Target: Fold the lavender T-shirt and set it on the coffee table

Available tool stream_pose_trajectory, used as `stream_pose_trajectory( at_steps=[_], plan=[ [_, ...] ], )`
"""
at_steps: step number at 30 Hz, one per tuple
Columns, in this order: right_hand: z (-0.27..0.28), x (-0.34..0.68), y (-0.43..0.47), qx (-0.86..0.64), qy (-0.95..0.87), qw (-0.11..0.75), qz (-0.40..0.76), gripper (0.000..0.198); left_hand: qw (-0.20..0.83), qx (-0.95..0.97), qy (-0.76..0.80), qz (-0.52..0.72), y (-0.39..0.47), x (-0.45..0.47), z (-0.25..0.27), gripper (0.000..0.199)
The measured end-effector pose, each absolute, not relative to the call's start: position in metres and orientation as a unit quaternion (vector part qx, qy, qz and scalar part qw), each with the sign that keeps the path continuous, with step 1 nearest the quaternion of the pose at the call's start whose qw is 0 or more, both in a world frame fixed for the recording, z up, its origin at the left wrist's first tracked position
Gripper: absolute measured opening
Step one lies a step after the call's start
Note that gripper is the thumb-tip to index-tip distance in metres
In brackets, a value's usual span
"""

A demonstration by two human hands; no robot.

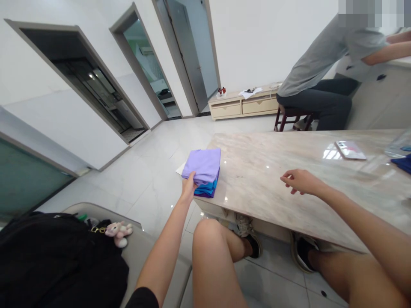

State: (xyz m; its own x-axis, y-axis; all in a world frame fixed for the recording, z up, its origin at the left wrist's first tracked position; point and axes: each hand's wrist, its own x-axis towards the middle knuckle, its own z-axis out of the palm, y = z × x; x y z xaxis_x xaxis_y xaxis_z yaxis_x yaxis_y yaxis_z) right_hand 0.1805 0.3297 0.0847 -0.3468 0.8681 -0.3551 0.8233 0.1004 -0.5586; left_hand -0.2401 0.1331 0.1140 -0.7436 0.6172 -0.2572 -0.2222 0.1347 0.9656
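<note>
A stack of folded cloth lies at the left end of the marble-topped table. Its top piece is a lavender folded cloth (203,164), with blue folded cloth (207,188) and a darker purple layer below. My left hand (189,186) grips the near left edge of the lavender cloth, thumb on top; its other fingers are hidden underneath. Over the middle of the table is my right hand (298,181), its fingers loosely bent and apart with nothing in them. A pale flat sheet or card (180,169) sticks out from the stack's left side.
On the marble table (253,171) lie a phone (350,150), a clear container (398,145) and dark blue cloth (403,163) at the right. A black bag (58,261) with a pink plush toy (118,232) sits on the seat at left. Another person (324,64) sits beyond the table.
</note>
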Motion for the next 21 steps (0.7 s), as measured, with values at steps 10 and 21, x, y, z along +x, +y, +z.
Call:
stream_pose_trajectory(
  at_steps=[10,21],
  plan=[
    [0.056,0.209,0.354,-0.58,-0.759,0.013,0.295,0.016,0.133,0.277,0.852,0.424,0.116,-0.278,0.08,0.032],
    [0.073,0.219,0.337,-0.545,-0.765,0.002,0.343,0.023,0.068,0.523,0.837,0.147,0.166,-0.208,0.05,0.053]
  ],
)
